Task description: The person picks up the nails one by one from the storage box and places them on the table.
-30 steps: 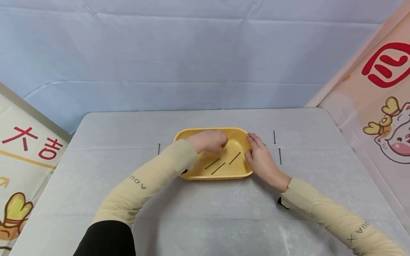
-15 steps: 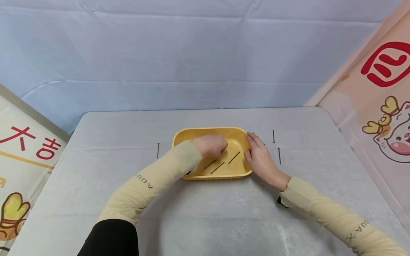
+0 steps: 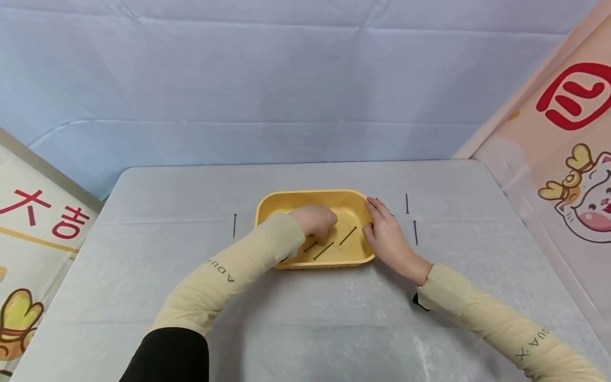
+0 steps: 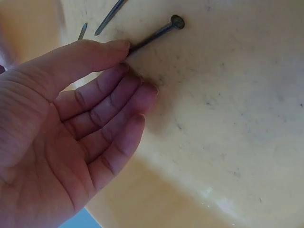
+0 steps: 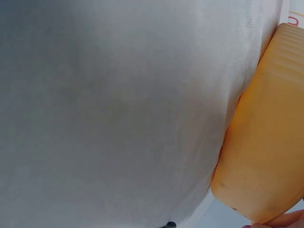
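Note:
A yellow plastic basin (image 3: 317, 265) stands on the table with several dark nails lying in it. My left hand (image 3: 316, 222) reaches down into it. In the left wrist view, thumb and forefinger pinch the shaft of a nail (image 4: 156, 34), whose flat head points away. Two more nail tips, one on a nail (image 4: 109, 18), show behind the thumb. My right hand (image 3: 389, 237) holds the basin's right rim, thumb on the inner side. In the right wrist view the basin's outer wall (image 5: 266, 128) fills the right, with fingertips at its bottom corner.
Right of the basin lie two upright-pointing nails, a far nail (image 3: 407, 203) and a nearer nail (image 3: 415, 232). A single nail (image 3: 234, 226) lies to its left. The grey-covered table (image 3: 324, 323) meets a pale cloth backdrop (image 3: 305, 95) behind.
My left hand has lowered into the basin, shifting nearer over the leftmost nail there, and its forearm has moved slightly right. The right hand keeps its place on the rim.

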